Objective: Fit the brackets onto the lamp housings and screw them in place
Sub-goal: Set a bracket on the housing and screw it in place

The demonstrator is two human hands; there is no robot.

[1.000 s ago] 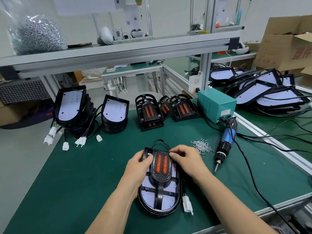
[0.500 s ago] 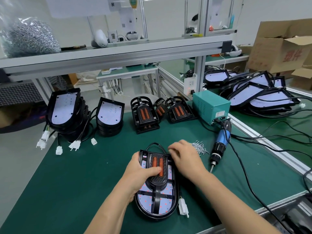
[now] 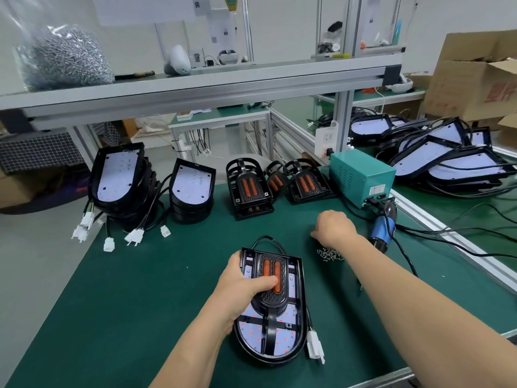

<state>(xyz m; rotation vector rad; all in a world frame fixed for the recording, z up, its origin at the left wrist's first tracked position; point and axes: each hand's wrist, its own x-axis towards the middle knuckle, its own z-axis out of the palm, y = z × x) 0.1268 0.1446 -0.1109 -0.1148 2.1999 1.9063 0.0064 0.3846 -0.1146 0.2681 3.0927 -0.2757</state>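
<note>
One lamp housing (image 3: pixel 282 345) lies near, with one bracket (image 3: pixel 270 301) on it. Far left stand two stacks of housings, a tall stack (image 3: pixel 117 177) and a short stack (image 3: pixel 193 189), with at least three spare brackets (image 3: pixel 249 189) beside them. On the right are one screw pile (image 3: pixel 330 253), one blue screwdriver (image 3: pixel 382 231) and one green box (image 3: pixel 361 177).

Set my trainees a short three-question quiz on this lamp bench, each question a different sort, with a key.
1. True or false: the left hand holds the bracket down on the housing.
2. The right hand is over: A) the screws, B) the teal box, C) the cardboard box.
3. Fill in: the screwdriver lies to the ___ of the screws.
Key: 1 true; 2 A; 3 right.
</note>
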